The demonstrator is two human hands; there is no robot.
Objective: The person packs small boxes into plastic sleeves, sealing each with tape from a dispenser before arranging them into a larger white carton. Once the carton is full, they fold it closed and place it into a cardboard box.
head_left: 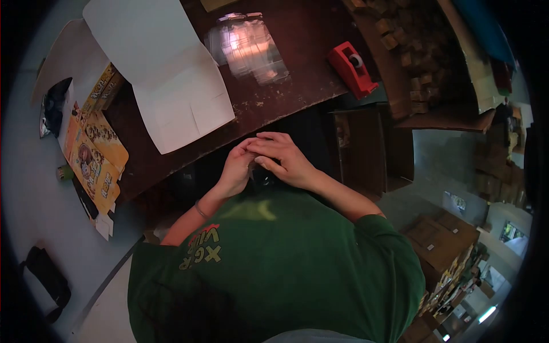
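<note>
My left hand (233,171), with a band at the wrist, and my right hand (290,162) meet in front of my green shirt, just off the table's near edge. The right fingers lie over the left ones, pressed together and bent. Just below the hands shows a small shiny, see-through patch (265,180); I cannot make out what it is or whether the hands hold it. Beyond them on the dark table (257,108) lies a stack of clear plastic sleeves (249,48). A large white card sheet (177,80) with slits lies to the left.
A red tape dispenser (353,71) stands at the table's right edge. Beside it, an open carton (412,51) holds many small brown pieces. Yellow printed boxes (94,154) lie at left. A lower open box (372,151) and stacked cartons (440,240) are at right.
</note>
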